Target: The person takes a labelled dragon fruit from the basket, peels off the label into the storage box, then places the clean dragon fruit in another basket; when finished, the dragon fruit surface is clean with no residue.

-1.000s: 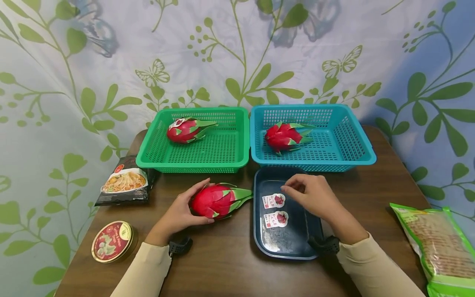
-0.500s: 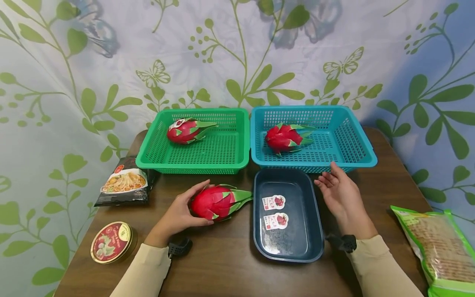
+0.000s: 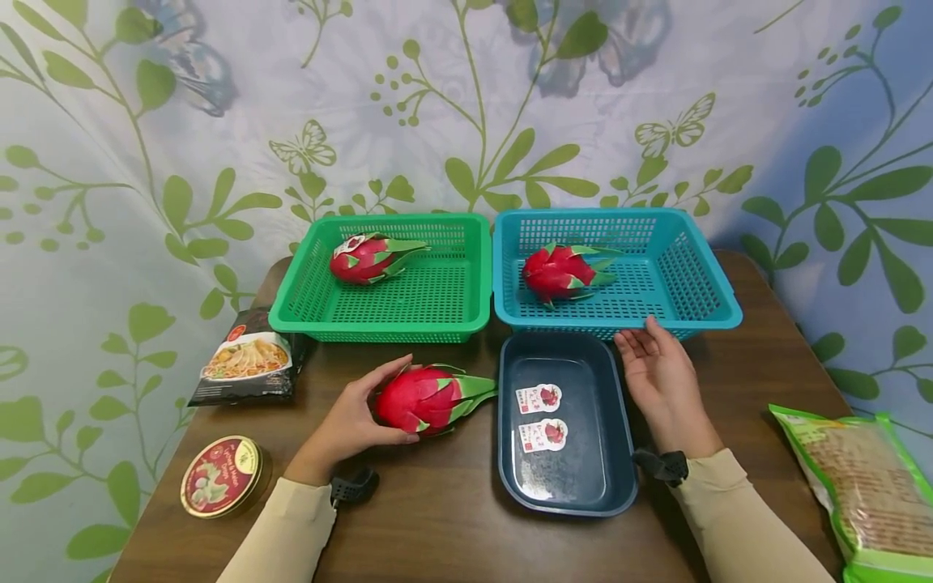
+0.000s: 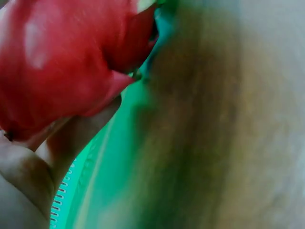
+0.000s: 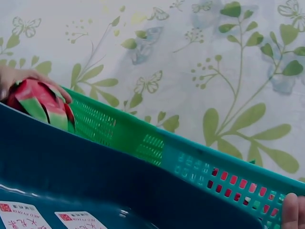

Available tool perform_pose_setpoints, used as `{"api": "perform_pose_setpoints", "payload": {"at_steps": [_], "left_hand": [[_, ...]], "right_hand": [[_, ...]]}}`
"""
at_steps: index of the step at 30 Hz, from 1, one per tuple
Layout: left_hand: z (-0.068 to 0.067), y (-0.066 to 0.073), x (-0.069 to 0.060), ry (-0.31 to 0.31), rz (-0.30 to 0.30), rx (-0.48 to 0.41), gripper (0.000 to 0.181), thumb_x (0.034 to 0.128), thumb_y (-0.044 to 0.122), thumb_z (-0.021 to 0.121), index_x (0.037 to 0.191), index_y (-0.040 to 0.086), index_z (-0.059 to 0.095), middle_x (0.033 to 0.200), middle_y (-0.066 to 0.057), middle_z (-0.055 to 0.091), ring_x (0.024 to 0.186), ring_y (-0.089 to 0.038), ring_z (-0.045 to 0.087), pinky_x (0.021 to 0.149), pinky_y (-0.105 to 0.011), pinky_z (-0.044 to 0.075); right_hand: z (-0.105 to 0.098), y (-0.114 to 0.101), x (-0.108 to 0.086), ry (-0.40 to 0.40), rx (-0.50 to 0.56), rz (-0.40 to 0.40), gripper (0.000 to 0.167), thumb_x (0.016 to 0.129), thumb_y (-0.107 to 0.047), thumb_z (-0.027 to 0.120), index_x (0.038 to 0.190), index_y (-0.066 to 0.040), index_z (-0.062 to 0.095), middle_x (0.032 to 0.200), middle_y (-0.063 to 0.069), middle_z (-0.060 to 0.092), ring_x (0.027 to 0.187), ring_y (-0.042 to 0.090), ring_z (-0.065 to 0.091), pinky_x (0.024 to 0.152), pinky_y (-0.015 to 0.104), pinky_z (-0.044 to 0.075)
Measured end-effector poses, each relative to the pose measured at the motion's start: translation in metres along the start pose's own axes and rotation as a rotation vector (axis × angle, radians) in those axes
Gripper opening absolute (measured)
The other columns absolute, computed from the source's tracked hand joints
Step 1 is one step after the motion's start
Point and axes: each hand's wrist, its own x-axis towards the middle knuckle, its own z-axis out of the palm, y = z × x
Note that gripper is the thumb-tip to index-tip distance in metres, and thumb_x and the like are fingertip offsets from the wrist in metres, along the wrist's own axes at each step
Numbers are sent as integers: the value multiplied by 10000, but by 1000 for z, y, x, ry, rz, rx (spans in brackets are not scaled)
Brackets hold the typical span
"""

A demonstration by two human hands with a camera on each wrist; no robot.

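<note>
Baskets (image 3: 619,323) each hold one dragon fruit (image 3: 555,273); the tray (image 3: 586,441), two stickers (image 3: 543,435).

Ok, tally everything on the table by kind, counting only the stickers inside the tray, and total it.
Dragon fruits: 3
Plastic baskets: 2
Dark blue tray: 1
Stickers in the tray: 2
Noodle packet: 1
Drops tin: 1
Green-edged food bag: 1
Total: 11

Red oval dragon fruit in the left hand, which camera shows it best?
The head view: the dragon fruit shows nearly whole, from the left hand to its green tips. The left wrist gives a cropped, mostly red close-up; the right wrist shows part of it behind the dark blue plastic tray.
</note>
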Motion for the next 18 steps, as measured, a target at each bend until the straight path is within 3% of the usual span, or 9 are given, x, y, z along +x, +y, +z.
{"api": "perform_pose_setpoints", "payload": {"at_steps": [7, 12, 15, 18], "left_hand": [[-16, -3, -7, 2, 46, -74, 944, 720, 86, 969, 1551, 103, 521, 1483, -75, 583, 1276, -323, 565, 921, -438, 586], [-35, 2, -12, 2, 138, -217, 936, 732, 27, 934, 1554, 20, 485, 1496, -199, 542, 1285, -325, 557, 900, -456, 589], [-43, 11, -10, 36, 184, -336, 930, 746, 1, 914, 1554, -28, 456, 1479, -216, 545, 1283, -331, 564, 905, -466, 580], [-42, 26, 2, 80, 174, -401, 925, 760, 25, 927, 1563, 7, 468, 1462, -184, 562, 1291, -335, 562, 919, -469, 570]], "right_hand": [[-2, 2, 0, -9, -3, -34, 119, 1049, -40, 645, 1116, -17, 548, 934, 160, 628, 870, 260, 644, 865, 336, 593], [-3, 3, 0, -19, 31, -12, 79, 1046, -34, 648, 1040, -15, 572, 910, 165, 634, 863, 272, 655, 865, 346, 594], [-4, 3, 0, -39, 40, -2, 86, 1038, -36, 666, 1034, -12, 583, 898, 167, 642, 862, 275, 659, 866, 349, 594], [-6, 2, 0, -59, 24, -10, 92, 1043, -50, 662, 1036, -11, 579, 903, 163, 641, 870, 268, 656, 867, 342, 592]]}}
